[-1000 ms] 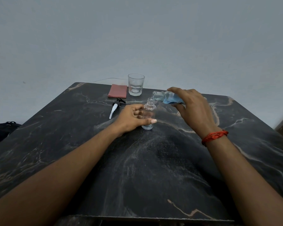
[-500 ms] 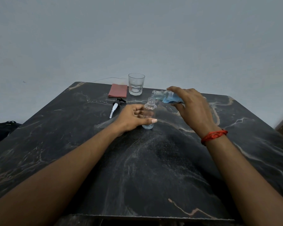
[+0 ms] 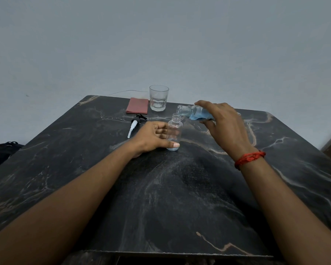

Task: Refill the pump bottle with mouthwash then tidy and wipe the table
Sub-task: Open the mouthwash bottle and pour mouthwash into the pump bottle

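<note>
A small clear pump bottle [image 3: 174,131] stands upright and uncapped on the dark marble table [image 3: 180,197]. My left hand [image 3: 153,137] grips its lower body. My right hand [image 3: 225,123] holds a clear mouthwash bottle [image 3: 194,112] with blue liquid, tipped nearly flat, its open mouth just above the pump bottle's neck. A thin layer of pale liquid shows at the pump bottle's bottom. The black-and-white pump head [image 3: 135,124] lies on the table to the left.
An empty drinking glass [image 3: 158,98] stands at the table's far edge, with a folded red cloth [image 3: 137,105] beside it on the left. A wall rises directly behind. A dark bag [image 3: 2,150] sits off the table's left side.
Both hands hold almost the same pose. The mouthwash bottle's mouth has stayed over the pump bottle's neck with only a slight shift.
</note>
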